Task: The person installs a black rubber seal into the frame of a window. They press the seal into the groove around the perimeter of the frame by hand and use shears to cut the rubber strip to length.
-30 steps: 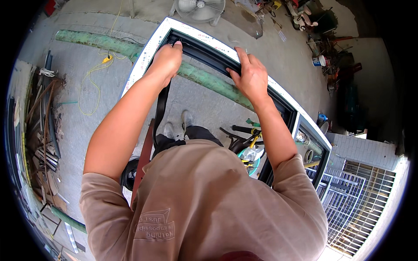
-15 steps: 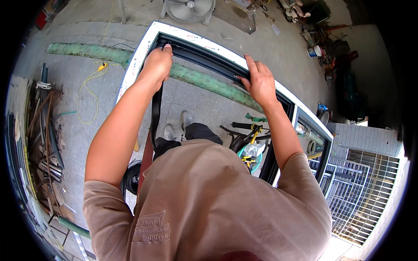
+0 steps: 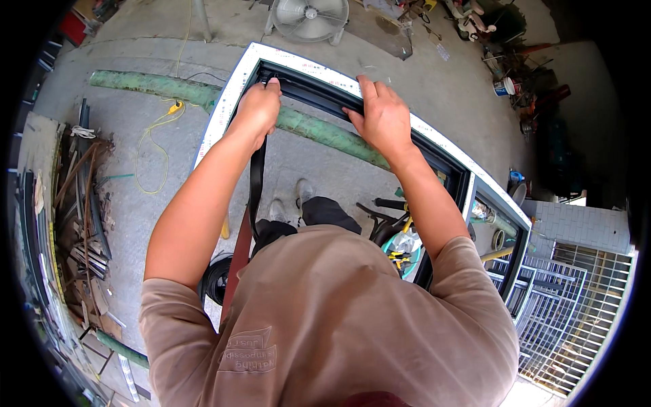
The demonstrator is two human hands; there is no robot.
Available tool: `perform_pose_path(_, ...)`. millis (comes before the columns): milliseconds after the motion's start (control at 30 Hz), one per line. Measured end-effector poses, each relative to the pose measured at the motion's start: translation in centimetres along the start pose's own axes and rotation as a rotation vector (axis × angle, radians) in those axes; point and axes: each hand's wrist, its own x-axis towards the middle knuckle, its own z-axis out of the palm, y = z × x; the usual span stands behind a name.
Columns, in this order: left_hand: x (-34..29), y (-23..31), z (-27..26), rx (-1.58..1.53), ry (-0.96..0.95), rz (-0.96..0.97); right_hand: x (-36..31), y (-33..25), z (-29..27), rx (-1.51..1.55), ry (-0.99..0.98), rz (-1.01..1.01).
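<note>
A large dark window frame (image 3: 308,66) with white protective film on its face spans the view ahead of me. At its far left corner my left hand (image 3: 256,112) is closed on a black rubber strip (image 3: 256,180), which hangs from the hand toward my body. My right hand (image 3: 384,117) grips the frame's far side, fingers over the outer edge and thumb on the inner groove. How far the strip runs inside the groove under my hands is hard to make out.
Green-wrapped pipes (image 3: 325,131) lie beneath the frame. A teal basket of tools (image 3: 400,247) and a coil of black strip (image 3: 217,278) are near my body. Scrap (image 3: 81,203) is piled left, a floor fan (image 3: 310,17) stands ahead, and metal grilles (image 3: 583,298) lie right.
My right hand has slid left along the frame's far side, closer to my left hand. My left hand stays at the corner with the strip. The whole view has shifted slightly.
</note>
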Motion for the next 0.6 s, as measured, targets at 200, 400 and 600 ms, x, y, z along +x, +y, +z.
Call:
perform_pose_path(200,0.0,-0.4,0.0,0.036,0.011,-0.007,2.3,-3.9,-1.0,0.192,0.219,-0.135)
perform_pose_path(400,-0.5,-0.5,0.0,0.035,0.031,-0.016,-1.7,-10.9,0.8,0.964,-0.385,0.221)
perform_pose_path(600,-1.4,0.4,0.2,0.006,0.032,-0.054,-3.1,-14.0,5.0,1.323,-0.665,0.117)
